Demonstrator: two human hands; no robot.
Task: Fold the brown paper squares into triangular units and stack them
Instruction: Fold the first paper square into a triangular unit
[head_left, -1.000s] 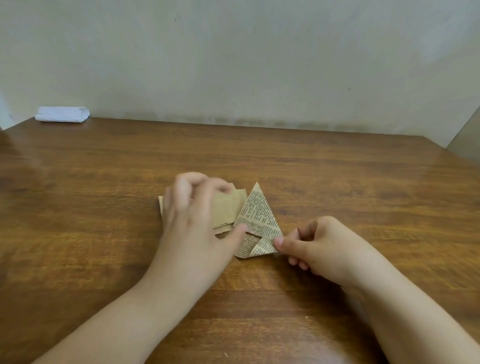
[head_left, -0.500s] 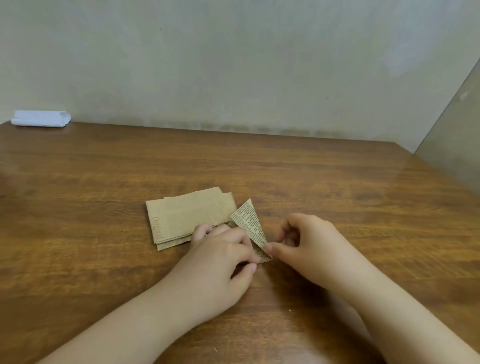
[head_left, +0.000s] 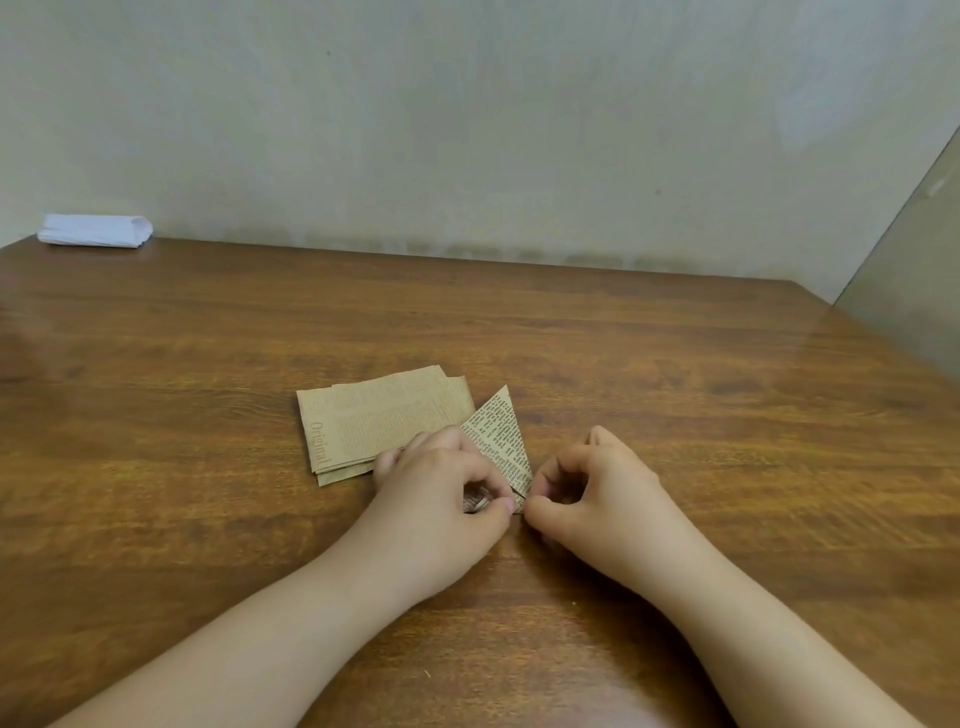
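A small stack of brown paper squares (head_left: 374, 421) with faint print lies flat on the wooden table (head_left: 675, 389), left of centre. Just to its right is a newsprint-patterned paper folded into a triangle (head_left: 501, 428), its tip pointing away from me. My left hand (head_left: 441, 488) covers the triangle's lower left part and pinches its bottom edge with thumb and fingers. My right hand (head_left: 592, 488) pinches the triangle's lower right corner with thumb and forefinger, its other fingers curled. The triangle's bottom part is hidden under my fingers.
A folded white cloth or packet (head_left: 96, 230) lies at the far left corner of the table against the pale wall. The table's right edge runs along a side wall (head_left: 909, 291).
My left hand left the brown stack and came down onto the triangle's lower left. The triangle now looks narrower. My right hand stayed on its right corner.
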